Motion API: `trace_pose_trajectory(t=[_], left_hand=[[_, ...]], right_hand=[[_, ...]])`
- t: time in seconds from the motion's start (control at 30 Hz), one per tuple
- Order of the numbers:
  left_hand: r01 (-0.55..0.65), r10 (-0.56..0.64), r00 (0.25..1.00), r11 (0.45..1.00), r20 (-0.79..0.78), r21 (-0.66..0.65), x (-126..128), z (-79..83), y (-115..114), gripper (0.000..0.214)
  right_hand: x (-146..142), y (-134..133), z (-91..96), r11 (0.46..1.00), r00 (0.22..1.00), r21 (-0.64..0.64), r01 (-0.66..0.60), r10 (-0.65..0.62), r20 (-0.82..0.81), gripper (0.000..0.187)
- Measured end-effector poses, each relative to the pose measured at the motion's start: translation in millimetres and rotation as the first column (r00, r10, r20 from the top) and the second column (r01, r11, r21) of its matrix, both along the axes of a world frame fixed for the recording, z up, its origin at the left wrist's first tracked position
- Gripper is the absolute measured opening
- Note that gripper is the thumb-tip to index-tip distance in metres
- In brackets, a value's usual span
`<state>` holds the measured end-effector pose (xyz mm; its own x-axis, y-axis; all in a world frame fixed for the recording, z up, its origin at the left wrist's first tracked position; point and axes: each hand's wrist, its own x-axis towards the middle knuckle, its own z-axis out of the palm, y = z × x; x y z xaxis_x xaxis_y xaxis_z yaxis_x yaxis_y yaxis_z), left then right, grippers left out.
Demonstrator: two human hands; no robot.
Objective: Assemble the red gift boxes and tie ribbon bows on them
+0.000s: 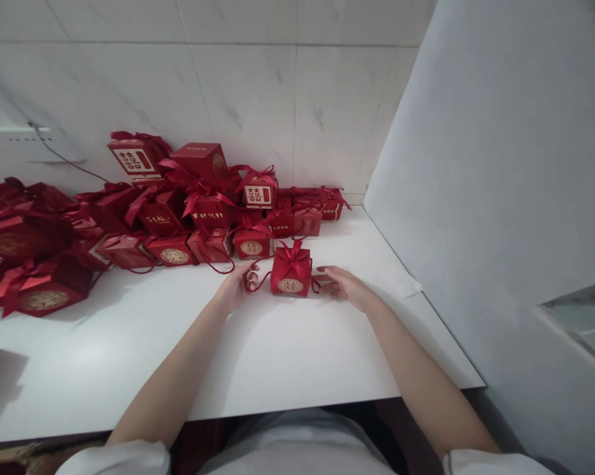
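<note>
Ribbon point(293, 259), tied in a bow, topped the red box point(290, 275) that we saw upright on the white table point(287, 369), just below the centre of the frame. A gold medallion point(290, 285) marked its front, and a cord looped out at either side. Our left hand point(237, 287) lay to the left of it, the fingers bent at the left cord point(264, 284); we could not tell whether they pinched it. Our right hand point(345, 288) lay on the other side, index finger fairly straight and pointing towards the box, the others more curled, their tips close by the right cord point(316, 286); again we could not tell whether they gripped it. Both forearms came up from the bottom of the frame, out of white sleeves point(122, 458). Behind the box, from the left edge to just right of centre, we had a stacked row of similar boxes point(166, 214), some with gold medallions, some with white labels, many tied with bows. A larger box point(50, 290) sat at the left. A tiled wall point(248, 86) filled the top, a dark wire point(70, 161) crossed the upper left, and a pale panel point(475, 165) rose at the right.
</note>
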<state>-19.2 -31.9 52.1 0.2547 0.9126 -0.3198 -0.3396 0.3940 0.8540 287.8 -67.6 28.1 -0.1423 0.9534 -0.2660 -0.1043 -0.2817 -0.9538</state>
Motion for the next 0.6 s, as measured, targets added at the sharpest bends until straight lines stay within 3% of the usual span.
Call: trace_pose_trajectory(t=[0.07, 0.2, 0.33, 0.47, 0.6], left_hand=[[0.006, -0.006, 1.0, 1.0, -0.025, 0.016, 0, -2.1, 0, 0.025], [-0.001, 0.006, 0.998, 0.998, -0.069, 0.066, 0, -4.6, 0, 0.029], [-0.012, 0.026, 0.993, 0.993, -0.117, 0.118, 1, -8.4, 0, 0.032], [-0.026, 0.044, 0.991, 0.99, -0.127, 0.136, 4, -11.8, -2, 0.032], [-0.064, 0.077, 0.992, 0.989, -0.098, 0.13, 5, -11.1, -4, 0.035]], right_hand=[[-8, -2, -3.0, 0.999, 0.994, 0.037, -0.036, 0.032, 0.109, 0.035], [-23, -7, -10.8, 0.988, 0.954, 0.156, -0.008, -0.039, 0.296, 0.034], [-30, -9, -17.9, 0.98, 0.924, 0.2, -0.005, -0.072, 0.376, 0.017], [-29, -6, -19.0, 0.981, 0.948, 0.191, 0.029, -0.088, 0.306, 0.008], [-15, -3, -8.7, 0.991, 0.995, 0.126, 0.044, -0.055, 0.085, 0.021]])
